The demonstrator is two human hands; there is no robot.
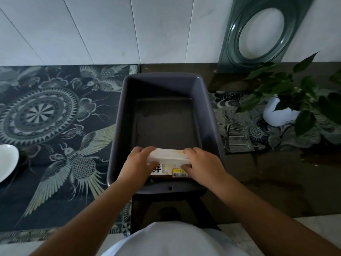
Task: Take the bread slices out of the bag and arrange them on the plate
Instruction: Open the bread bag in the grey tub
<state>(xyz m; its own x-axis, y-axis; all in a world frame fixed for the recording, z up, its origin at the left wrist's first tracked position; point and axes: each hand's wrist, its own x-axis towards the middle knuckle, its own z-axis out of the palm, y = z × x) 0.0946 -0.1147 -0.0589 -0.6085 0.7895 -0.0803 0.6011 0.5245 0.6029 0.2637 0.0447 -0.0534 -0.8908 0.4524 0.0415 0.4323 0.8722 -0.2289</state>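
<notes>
Both hands clamp the bread bag point(169, 159): left hand point(137, 163) wraps its 9 o'clock end, right hand point(201, 163) its 3 o'clock end | bag sits at 6 o'clock inside the dark bin point(118, 126) | white plate point(7, 161) lies well apart at 9 o'clock on the patterned mat point(55, 111) | potted plant point(287, 106) at 2 o'clock

White bread bag point(170, 160), seemingly sealed, white plate point(7, 161)
</notes>
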